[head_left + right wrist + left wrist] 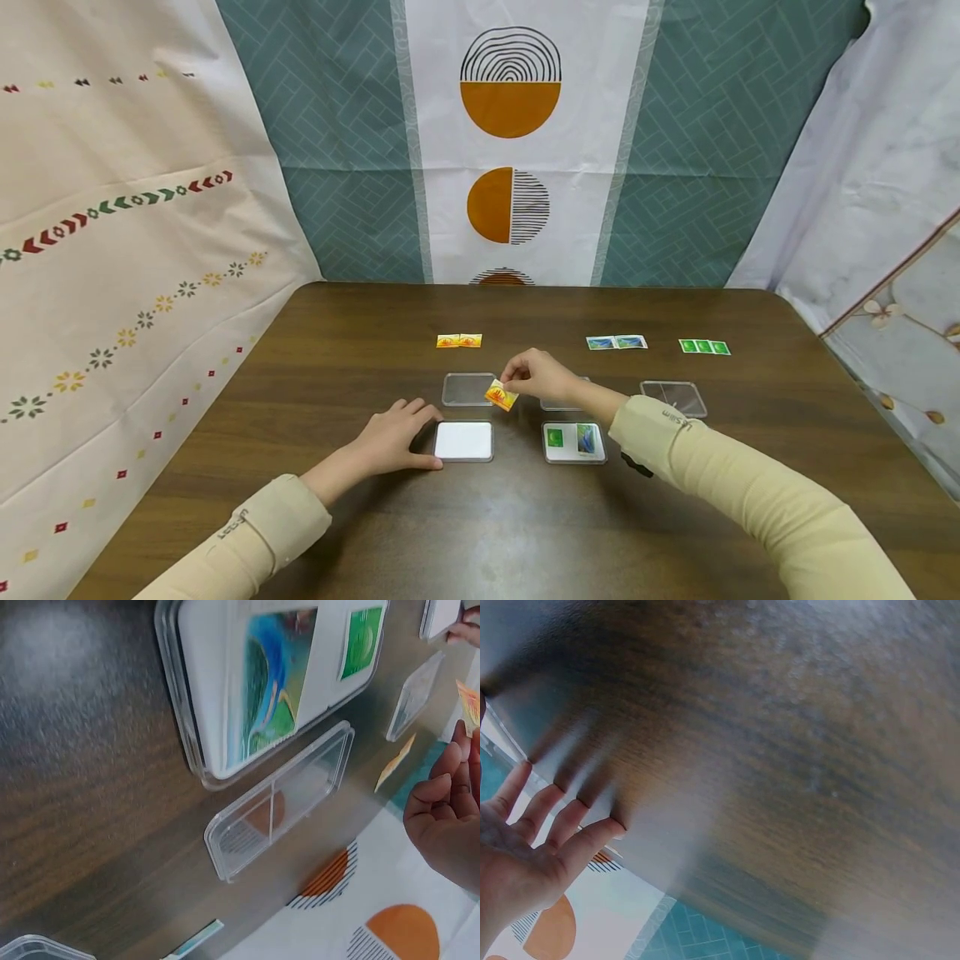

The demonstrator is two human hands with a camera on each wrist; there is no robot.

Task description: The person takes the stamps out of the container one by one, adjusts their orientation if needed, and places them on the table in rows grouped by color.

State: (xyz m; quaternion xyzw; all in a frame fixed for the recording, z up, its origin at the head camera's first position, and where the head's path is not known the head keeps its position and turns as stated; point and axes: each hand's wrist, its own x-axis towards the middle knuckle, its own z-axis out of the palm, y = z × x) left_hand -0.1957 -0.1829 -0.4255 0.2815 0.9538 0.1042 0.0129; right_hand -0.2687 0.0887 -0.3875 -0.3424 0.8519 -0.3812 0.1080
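My right hand [546,377] pinches a stamp-sized yellow-and-orange picture card [500,396] between thumb and fingers, tilted over the space between the clear trays. In the right wrist view the card [468,705] sticks up from the fingertips. My left hand [392,437] rests with spread fingers at the left side of a clear case with a white insert [463,442]; the left wrist view shows its fingertips [621,823] down on the table. To the right lies a second white-filled case [557,457], bearing a green card [555,437] and a blue landscape card [586,438].
Behind the cases lie clear lids [468,390], [675,398], one of them partly under my right forearm. Along the back are two yellow-orange cards [459,341], two blue cards [617,342] and three green cards [704,347]. Patterned cloths [352,208] hang around the brown table [360,333].
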